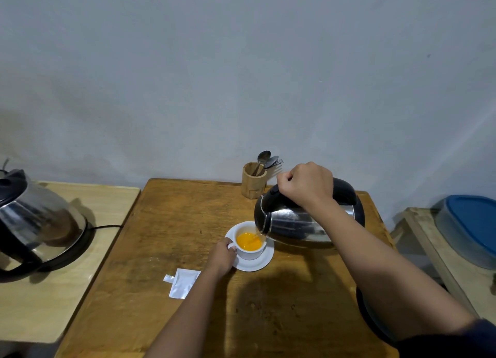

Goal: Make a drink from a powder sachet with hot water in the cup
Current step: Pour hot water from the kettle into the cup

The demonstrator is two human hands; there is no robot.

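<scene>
A white cup (249,252) stands on a white saucer (259,263) in the middle of the brown wooden table (166,223). Orange liquid fills the cup's bottom. My right hand (307,184) grips the black handle of a steel kettle (298,223), which is tilted with its spout over the cup's right rim; a thin stream runs into the cup. My left hand (222,258) holds the cup's handle on its left side. A torn white sachet (182,282) lies flat on the table, left of my left forearm.
A second steel kettle (40,218) sits on its base on the pale side table (67,290) at left, its cord trailing right. A wooden holder (253,180) with spoons and a fork stands at the table's back. A blue-lidded container (472,229) rests at right. A black kettle base (367,314) shows under my right arm.
</scene>
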